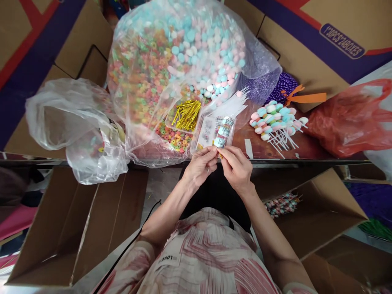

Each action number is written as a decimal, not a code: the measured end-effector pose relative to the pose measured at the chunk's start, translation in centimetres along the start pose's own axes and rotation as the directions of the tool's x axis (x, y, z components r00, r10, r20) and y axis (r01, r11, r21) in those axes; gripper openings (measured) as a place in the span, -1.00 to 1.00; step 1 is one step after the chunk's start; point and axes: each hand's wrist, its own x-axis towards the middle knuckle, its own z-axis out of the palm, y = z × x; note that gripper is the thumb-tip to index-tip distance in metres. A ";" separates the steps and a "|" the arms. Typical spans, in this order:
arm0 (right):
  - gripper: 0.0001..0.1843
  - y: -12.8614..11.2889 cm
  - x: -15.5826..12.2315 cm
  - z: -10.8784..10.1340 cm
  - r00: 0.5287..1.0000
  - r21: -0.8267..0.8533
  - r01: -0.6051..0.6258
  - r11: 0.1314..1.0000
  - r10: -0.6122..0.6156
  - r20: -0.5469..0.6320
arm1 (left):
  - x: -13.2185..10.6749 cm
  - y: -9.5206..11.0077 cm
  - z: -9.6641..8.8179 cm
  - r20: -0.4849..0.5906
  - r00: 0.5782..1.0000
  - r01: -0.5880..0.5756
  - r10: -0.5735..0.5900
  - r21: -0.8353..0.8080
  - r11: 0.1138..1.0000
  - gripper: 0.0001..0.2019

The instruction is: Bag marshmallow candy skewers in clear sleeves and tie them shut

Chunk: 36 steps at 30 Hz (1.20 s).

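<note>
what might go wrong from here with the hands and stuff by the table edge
The wrapped candy might slip, as the left hand and right hand pinch only its lower end. The smaller clear bag overhangs the table edge, so it could slide off.

It looks like a small candy-packing workshop. A huge clear bag [196, 28] of loose sweets spreads from the back edge of the bench [260, 152] to its front edge, with gold ties [186, 115] and a wrapped candy bundle [223, 132] nearby. A printed shipping carton [309, 45] rises behind; an open carton [101, 232] stands below the front edge.
</note>
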 end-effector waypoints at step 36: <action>-0.71 -1.3 -9.3 -7.0 0.457 0.594 -0.722 0.354 0.889 0.027 | 2.6 -5.1 2.0 0.619 0.729 -0.684 0.292 0.653 0.325 -0.80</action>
